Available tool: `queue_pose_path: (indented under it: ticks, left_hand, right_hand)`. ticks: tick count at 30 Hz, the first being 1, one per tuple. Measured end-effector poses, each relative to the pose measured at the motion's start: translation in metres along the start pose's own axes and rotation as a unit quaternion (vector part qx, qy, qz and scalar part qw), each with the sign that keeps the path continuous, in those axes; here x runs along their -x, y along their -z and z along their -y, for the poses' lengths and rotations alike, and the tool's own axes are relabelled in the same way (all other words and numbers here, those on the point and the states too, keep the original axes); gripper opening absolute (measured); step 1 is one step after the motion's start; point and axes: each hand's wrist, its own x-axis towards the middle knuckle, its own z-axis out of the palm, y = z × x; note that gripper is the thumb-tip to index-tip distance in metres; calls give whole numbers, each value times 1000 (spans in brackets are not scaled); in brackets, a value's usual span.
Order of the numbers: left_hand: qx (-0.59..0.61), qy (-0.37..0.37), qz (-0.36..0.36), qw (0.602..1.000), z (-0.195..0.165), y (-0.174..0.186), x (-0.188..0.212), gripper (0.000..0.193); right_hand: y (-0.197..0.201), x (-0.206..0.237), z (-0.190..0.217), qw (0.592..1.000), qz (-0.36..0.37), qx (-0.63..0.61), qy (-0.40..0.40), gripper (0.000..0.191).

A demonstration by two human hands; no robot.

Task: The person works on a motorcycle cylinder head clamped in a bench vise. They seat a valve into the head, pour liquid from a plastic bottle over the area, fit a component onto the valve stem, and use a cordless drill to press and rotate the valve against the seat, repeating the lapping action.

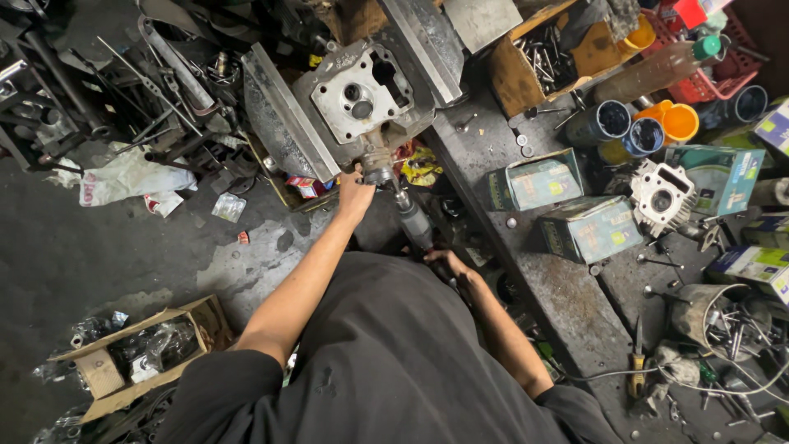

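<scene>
Cluttering grimy workbench (567, 304): boxes, cans.

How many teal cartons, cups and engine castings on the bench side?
Teal cartons: 3
Cups: 4, two dark, one blue, one orange
Engine castings: 2, cylinder head, cylinder
Total: 9

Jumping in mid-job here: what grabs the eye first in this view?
The grey cast-metal engine head, clamped at top centre, stands out first; the left hand steadies it from below while the right hand grips a grey cylindrical power tool pressed into its port. To the right, a dirty workbench carries teal cardboard boxes and a white finned cylinder block.
</scene>
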Motion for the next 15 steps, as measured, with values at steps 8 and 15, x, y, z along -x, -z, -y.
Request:
queue_pose_path:
  ticks: [8,15]
  left_hand:
    - [-29,168,2,985,17,1,2,26]
    - [10,166,-15,986,12,5,2,23]
  right_hand:
    - [3,-1,-2,999,-36,25,-14,41]
    - [0,0,1,998,-42,42,-32,36]
